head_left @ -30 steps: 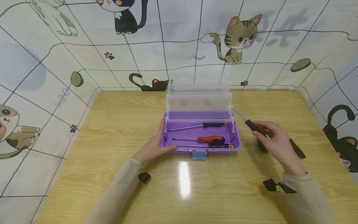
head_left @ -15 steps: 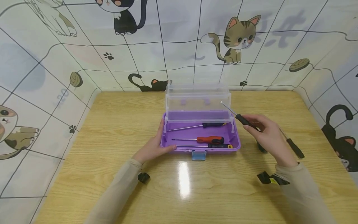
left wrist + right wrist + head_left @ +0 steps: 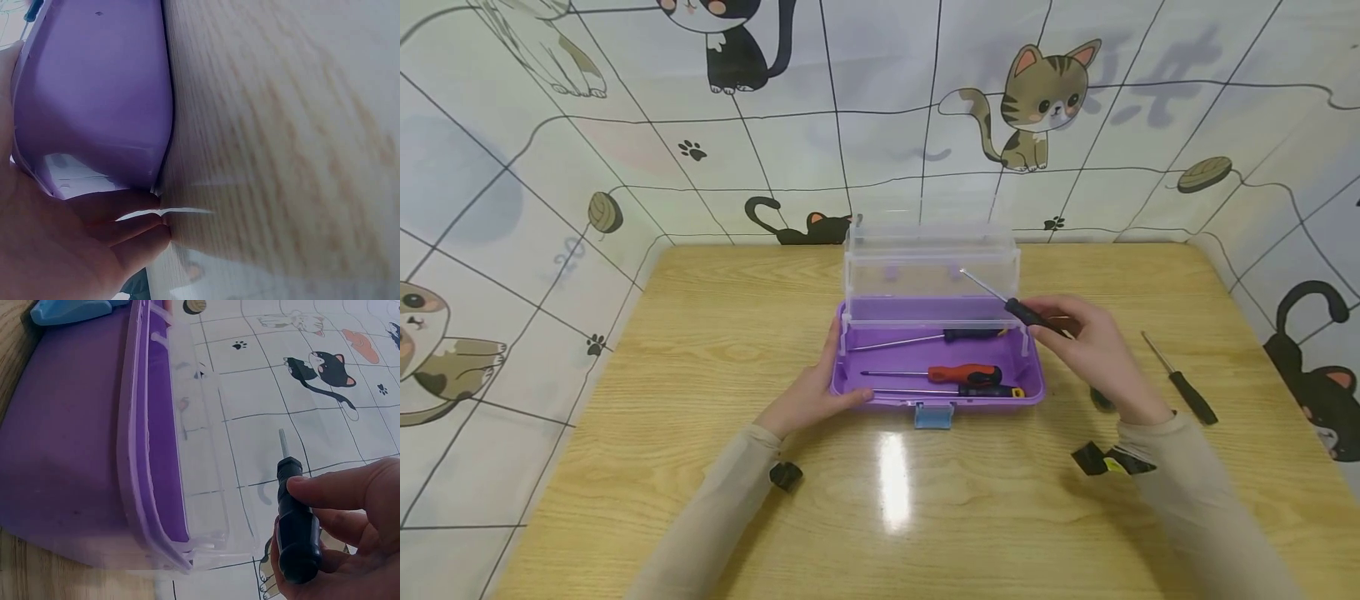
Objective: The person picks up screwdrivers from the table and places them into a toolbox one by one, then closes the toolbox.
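In the head view my left hand point(image 3: 811, 398) grips the left front corner of a purple toolbox point(image 3: 1036, 390), thumb over the front rim and fingers along the side. Its clear lid point(image 3: 925, 279) stands raised. My right hand point(image 3: 1090, 346) holds a black-handled screwdriver point(image 3: 1028, 315) above the box's right end, blade pointing up and left. In the right wrist view thumb and fingers pinch that screwdriver's handle point(image 3: 297, 531). Inside the box lie a red-and-black screwdriver point(image 3: 962, 374), a black one with a yellow end point(image 3: 988, 391), and another black one point(image 3: 970, 335) farther back.
Another black-handled screwdriver point(image 3: 1192, 397) lies on the wooden table point(image 3: 737, 317) at the right. A small dark object point(image 3: 1102, 402), partly hidden by the right hand, sits beside the box. A light-blue latch point(image 3: 933, 416) hangs at the box front. Cat-patterned cloth point(image 3: 887, 150) backs the table.
My right hand has moved left with the screwdriver, from beside the box to over its right end. The screwdriver on the table has come into fuller view. My left hand stays put.
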`<state>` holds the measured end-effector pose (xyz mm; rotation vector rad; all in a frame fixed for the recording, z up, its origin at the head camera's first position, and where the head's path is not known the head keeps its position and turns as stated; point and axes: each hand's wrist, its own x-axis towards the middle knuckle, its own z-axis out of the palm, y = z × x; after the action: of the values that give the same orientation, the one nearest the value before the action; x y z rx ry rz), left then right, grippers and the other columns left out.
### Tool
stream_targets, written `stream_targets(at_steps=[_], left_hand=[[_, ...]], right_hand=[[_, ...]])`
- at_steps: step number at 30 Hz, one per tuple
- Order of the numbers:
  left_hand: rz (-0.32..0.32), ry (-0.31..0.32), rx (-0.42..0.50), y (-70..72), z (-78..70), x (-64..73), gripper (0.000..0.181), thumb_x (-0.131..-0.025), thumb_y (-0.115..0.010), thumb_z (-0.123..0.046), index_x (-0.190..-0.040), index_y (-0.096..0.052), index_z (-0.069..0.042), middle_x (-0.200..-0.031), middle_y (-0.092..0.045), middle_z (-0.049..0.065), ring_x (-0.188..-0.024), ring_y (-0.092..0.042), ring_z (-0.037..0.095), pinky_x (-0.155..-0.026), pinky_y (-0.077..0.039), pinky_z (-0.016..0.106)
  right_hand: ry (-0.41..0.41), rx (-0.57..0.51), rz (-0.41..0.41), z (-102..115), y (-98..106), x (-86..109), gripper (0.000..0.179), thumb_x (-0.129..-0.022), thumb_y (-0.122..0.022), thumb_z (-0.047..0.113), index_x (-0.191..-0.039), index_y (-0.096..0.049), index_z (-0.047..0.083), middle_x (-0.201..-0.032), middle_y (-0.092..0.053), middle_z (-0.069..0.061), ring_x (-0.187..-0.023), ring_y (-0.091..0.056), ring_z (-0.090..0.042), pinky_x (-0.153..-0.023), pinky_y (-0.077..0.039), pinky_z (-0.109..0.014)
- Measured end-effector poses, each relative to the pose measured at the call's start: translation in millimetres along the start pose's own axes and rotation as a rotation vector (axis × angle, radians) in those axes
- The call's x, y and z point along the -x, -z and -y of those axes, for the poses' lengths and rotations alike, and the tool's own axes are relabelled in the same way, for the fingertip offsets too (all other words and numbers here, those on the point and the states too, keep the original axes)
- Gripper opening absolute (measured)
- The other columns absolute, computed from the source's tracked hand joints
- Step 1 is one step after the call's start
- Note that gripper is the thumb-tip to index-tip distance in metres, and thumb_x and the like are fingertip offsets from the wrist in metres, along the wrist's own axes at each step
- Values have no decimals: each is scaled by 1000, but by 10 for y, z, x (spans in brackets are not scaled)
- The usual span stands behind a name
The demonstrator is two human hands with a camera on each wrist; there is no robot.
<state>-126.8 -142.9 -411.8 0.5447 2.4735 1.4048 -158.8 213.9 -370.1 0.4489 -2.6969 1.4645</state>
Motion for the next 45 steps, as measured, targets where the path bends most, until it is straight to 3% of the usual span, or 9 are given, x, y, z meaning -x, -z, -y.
stream_targets(at_steps=[15, 29, 35, 39, 45], left_hand=[[-3, 33, 8, -6, 9, 1, 109, -76, -71, -28, -139, 18, -32, -143, -18, 20, -116, -38, 43, -96, -28, 51], [-3, -7, 10, -8, 18, -2, 108, -78, -70, -23, -140, 19, -27, -144, -15, 22, -115, -38, 44, -95, -29, 52], [-26, -5, -3, -54, 201, -42, 111, -74, -72, -33, -140, 17, -27, -144, -19, 19, -112, -44, 41, -93, -33, 51], [-37, 26, -25, -91, 367, -89, 114, -69, -72, -45, -139, 18, -35, -142, -24, 16, -109, -48, 36, -92, -35, 48], [-44, 38, -28, -96, 408, -104, 116, -67, -73, -48, -139, 17, -36, -143, -22, 14, -112, -45, 37, -94, -32, 48]], right_hand=[[23, 20, 90, 45, -91, -201, 27, -84, -62, 7, -110, -61, 9, -107, -59, -4, -88, -56, -16, -72, -45, -20], [-97, -13, 207, 115, -98, -372, 27, -87, -59, 15, -114, -59, 12, -111, -56, -5, -88, -57, -25, -69, -47, -31], [-99, -57, 258, 124, -133, -465, 27, -87, -58, 13, -114, -58, 11, -109, -56, -6, -89, -56, -28, -67, -48, -35], [-78, -70, 272, 114, -145, -521, 27, -86, -59, 11, -113, -59, 11, -110, -56, -6, -92, -57, -28, -67, -49, -33], [-48, -49, 297, 124, -185, -614, 28, -85, -59, 8, -113, -60, 8, -108, -57, -10, -95, -55, -27, -71, -48, -32]])
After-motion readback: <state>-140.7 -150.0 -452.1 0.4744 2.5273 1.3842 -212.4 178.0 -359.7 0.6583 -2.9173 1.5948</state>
